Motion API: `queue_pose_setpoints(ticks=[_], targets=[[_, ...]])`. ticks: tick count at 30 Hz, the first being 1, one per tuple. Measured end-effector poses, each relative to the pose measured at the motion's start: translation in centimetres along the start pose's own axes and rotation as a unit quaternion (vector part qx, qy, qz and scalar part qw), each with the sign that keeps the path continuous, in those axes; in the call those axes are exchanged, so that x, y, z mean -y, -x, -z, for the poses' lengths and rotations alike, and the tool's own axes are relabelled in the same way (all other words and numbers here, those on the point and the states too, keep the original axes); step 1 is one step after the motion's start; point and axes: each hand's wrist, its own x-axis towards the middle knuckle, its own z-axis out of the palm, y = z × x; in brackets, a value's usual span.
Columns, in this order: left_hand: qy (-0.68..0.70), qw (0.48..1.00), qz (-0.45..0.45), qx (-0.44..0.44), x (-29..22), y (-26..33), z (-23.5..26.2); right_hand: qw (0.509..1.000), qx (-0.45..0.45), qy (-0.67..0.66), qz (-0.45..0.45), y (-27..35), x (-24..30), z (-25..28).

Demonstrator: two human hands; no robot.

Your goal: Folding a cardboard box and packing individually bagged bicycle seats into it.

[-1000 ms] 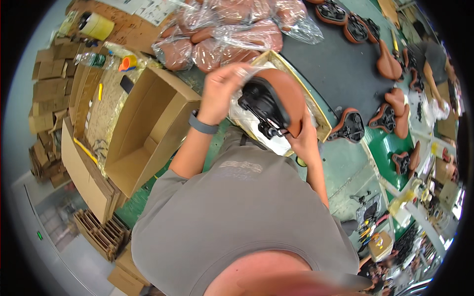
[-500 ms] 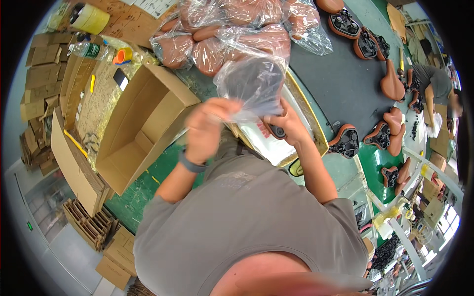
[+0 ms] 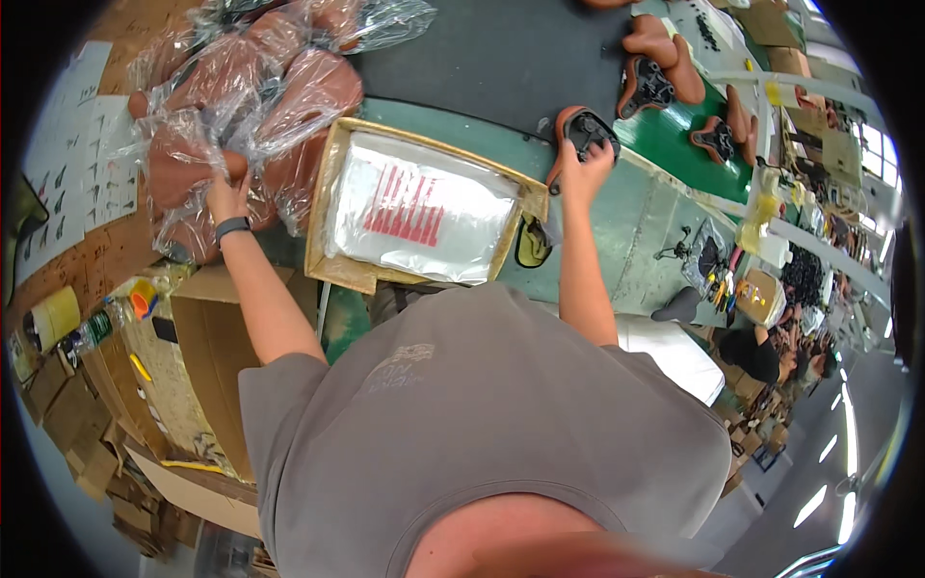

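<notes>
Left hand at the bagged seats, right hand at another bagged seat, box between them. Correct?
Not quite: the head view shows the seat at the right hand is bare, with no bag around it. The left hand is at the bagged seats, and the box is between the hands, as you say.

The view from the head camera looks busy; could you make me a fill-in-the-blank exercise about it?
The left hand, at brown saddles in clear plastic bags, has a dark band around its ____.
The right hand rests on a brown saddle whose upturned underside is ____.
Between the hands, an open yellow-brown cardboard box holds shiny white plastic printed in ____.

Missing words: wrist; black; red.
</notes>
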Motion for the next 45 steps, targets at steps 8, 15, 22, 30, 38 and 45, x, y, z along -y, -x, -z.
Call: queue_pose_setpoints(ticks=[8, 15, 22, 30, 38, 45], targets=[[-0.295, 0.803, -0.497, 0.146, 12.1, 26.3, -10.1, 0.956, 0.031, 0.210, -0.201, -1.2, -21.6, 2.2], [-0.524, 0.592, -0.365, 0.492, 30.8, 37.9, -13.6, 0.816, 0.230, -0.336, -0.410, -6.6, -13.4, 10.0], [-0.572, 0.570, -0.426, 0.408, 40.5, 33.6, -10.3, 0.328, 0.447, -0.768, -0.321, 12.1, 0.5, 27.7], [-0.591, 0.610, -0.422, 0.317, 40.9, 35.9, -8.9, 0.871, 0.249, -0.402, -0.134, 26.1, 4.4, 33.4], [-0.332, 0.857, -0.203, 0.337, 37.7, 33.6, -7.6, 0.894, 0.285, -0.231, -0.258, 28.0, -2.5, 30.7], [-0.091, 0.902, 0.083, 0.415, 26.4, 35.9, -3.4, 0.722, 0.436, -0.443, -0.303, 26.5, -0.6, 18.8]])
